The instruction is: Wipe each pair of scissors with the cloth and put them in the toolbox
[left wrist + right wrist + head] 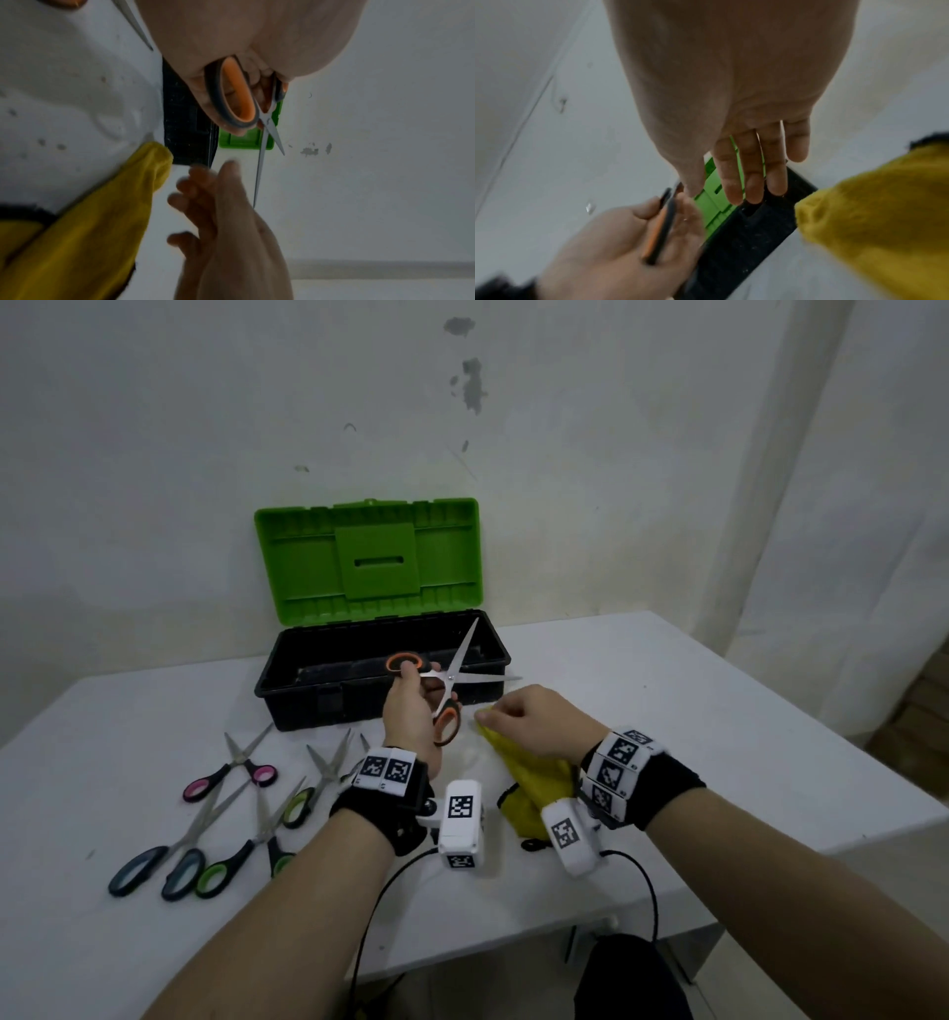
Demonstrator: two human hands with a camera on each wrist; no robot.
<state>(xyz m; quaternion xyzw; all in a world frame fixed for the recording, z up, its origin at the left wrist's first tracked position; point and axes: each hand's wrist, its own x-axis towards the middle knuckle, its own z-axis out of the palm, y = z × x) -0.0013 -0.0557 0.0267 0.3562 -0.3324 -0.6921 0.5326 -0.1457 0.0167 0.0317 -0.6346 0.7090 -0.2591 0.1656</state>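
Head view: my left hand (411, 716) grips the orange-handled scissors (445, 683), blades splayed; stiff, sharp, so handles only. My right hand (529, 721), fingers loose, holds nothing beside the soft yellow cloth (529, 775).

— What do we have in hand?

— We hold the orange scissors (445, 697) by the handles, blades spread wide, lifted in front of the toolbox (382, 675).

— And the toolbox?

— Black tub, green lid (369, 559) standing open against the wall; we cannot tell what lies inside.

— The cloth?

— The cloth (529, 775) is yellow, crumpled on the table just right of the scissors.

— The others?

— Pink scissors (233, 770), blue scissors (169, 852) and two green scissors (257, 834) lie crossing one another, left of us, near the toolbox front.
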